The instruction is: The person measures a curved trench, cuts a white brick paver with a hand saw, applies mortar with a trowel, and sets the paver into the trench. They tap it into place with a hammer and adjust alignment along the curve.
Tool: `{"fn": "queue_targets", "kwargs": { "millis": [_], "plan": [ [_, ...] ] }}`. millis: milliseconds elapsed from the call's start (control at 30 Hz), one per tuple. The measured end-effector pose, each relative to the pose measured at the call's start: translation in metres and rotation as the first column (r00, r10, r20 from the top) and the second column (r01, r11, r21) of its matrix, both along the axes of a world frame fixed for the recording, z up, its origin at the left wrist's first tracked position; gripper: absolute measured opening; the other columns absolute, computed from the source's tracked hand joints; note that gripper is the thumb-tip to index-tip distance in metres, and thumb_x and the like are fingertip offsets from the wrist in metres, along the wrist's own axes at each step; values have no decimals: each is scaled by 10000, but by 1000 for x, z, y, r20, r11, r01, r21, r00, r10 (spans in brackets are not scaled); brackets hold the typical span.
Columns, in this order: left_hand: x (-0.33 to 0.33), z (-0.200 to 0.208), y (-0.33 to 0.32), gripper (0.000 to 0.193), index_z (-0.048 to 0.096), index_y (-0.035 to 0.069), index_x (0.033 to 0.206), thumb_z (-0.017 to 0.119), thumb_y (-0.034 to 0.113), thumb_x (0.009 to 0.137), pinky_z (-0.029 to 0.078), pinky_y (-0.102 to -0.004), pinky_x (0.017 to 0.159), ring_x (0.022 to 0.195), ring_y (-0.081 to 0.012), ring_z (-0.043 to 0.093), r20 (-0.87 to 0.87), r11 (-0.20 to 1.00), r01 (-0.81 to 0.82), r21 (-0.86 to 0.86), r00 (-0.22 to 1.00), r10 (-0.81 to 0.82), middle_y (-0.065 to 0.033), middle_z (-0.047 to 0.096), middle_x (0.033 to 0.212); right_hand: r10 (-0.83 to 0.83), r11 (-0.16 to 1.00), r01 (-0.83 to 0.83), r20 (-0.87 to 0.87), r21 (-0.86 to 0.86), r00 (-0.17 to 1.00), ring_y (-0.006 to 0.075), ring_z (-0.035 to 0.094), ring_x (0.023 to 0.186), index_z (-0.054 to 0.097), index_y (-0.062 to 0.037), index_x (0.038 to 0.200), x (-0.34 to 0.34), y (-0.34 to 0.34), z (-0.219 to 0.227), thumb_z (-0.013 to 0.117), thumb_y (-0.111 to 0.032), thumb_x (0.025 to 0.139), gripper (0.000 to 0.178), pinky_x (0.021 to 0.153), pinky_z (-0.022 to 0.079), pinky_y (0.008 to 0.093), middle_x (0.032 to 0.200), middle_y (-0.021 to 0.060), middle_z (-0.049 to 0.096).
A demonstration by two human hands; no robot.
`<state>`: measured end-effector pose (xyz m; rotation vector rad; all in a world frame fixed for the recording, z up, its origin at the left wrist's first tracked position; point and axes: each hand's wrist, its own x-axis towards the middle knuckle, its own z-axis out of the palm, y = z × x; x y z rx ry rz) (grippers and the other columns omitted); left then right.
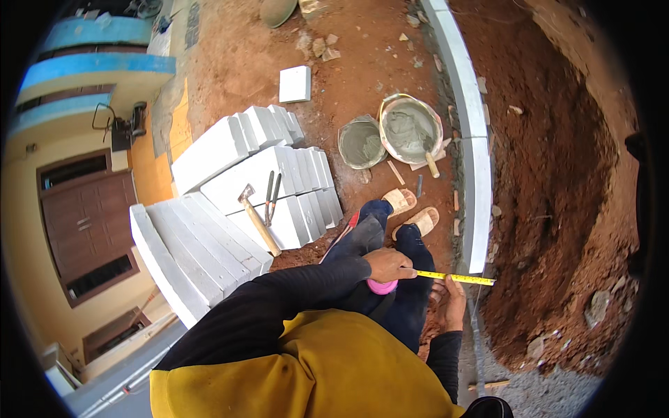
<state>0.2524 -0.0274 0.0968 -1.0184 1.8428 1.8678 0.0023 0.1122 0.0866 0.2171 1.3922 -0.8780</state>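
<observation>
My left hand (389,265) is closed round a tape measure, with a pink rounded part (382,286) showing below the fingers. Out of it runs the yellow tape blade (435,274), pulled a short way to the right. My right hand (454,299) pinches that blade from below, between thumb and fingers. The blade's free end reaches past the near end of a low row of white blocks (477,188), and I cannot tell whether it touches them.
Stacked white blocks (265,184) stand at left, a hammer (259,221) and pincers (272,195) on top. Beyond my sandalled feet are two mortar buckets (362,142) (411,129), the right one with a trowel (432,165). Dug red soil (543,181) slopes beyond the block row.
</observation>
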Motion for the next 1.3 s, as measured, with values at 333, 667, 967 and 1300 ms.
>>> {"fn": "queue_targets", "kwargs": {
  "millis": [333, 667, 967, 1300],
  "plan": [
    [115, 68, 58, 510, 776, 48, 1116, 550, 505, 1094, 557, -411, 822, 860, -273, 745, -78, 649, -757, -82, 654, 753, -115, 770, 884, 523, 808, -537, -125, -243, 843, 119, 734, 738, 700, -82, 1107, 46, -212, 78, 700, -196, 1051, 126, 596, 614, 265, 899, 16, 733],
    [225, 129, 87, 510, 781, 47, 1121, 559, 506, 1095, 557, -407, 819, 856, -268, 729, -132, 266, -940, -213, 297, 946, -126, 765, 899, 805, 449, -787, -190, -423, 562, 108, 702, 721, 705, -68, 1091, 251, -301, 148, 693, -214, 1046, 153, 610, 605, 248, 897, 42, 740],
    [243, 173, 193, 463, 778, -2, 1035, 585, 413, 1102, 523, -315, 776, 807, -124, 646, -107, -319, -943, -94, -309, 945, -48, 740, 863, 910, 176, -848, -245, -501, 334, 118, 716, 747, 639, -46, 1297, 411, -275, 179, 745, -211, 1028, 333, 643, 595, 253, 959, 51, 726],
    [208, 207, 298, 441, 788, -3, 1140, 558, 373, 1132, 492, -256, 828, 875, -68, 606, -299, -937, -248, -246, -900, 317, -44, 761, 1055, 701, -638, -599, -686, -483, -194, 189, 657, 1123, 658, -61, 1421, 622, -217, 256, 668, -443, 1052, 532, 864, 603, 339, 1249, 85, 710]
  ]
}}
